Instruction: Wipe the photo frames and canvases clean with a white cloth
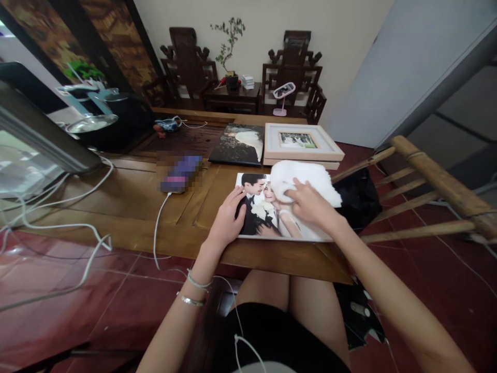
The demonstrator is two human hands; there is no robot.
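We're looking down at the table [209, 204], and the photo panel [272, 220] lies flat at its near edge, picture side up, a couple leaning together across it. Our left hand [230, 215] settles on the panel's 9 o'clock side — fingers loosely spread, the grip open and flat, pressing on the border with nothing pinched in it. Over to our right hand [310, 202], and here the grip is closed, fingers bent onto the near fold of a fluffy white cloth [306, 176], which covers the panel's 1 o'clock corner and spills past its edge.

Around the panel, then! At 11 o'clock we have a dark photo panel [237, 147] lying flat, and just beside it, at 1 o'clock, a pale framed picture [305, 153] with a small photo in its middle. Out at 10 o'clock sits a phone [181, 173], its surface blurred into blocks, with a white cable [156, 233] running from it over the table's near edge. Farther off at 10 o'clock we pick out a glass-lidded pot [93, 124]. At 12 o'clock, beyond the frame, stands a pink mirror [285, 92]; and at 3 o'clock — a bamboo chair [435, 194] beside a black bag [361, 197].
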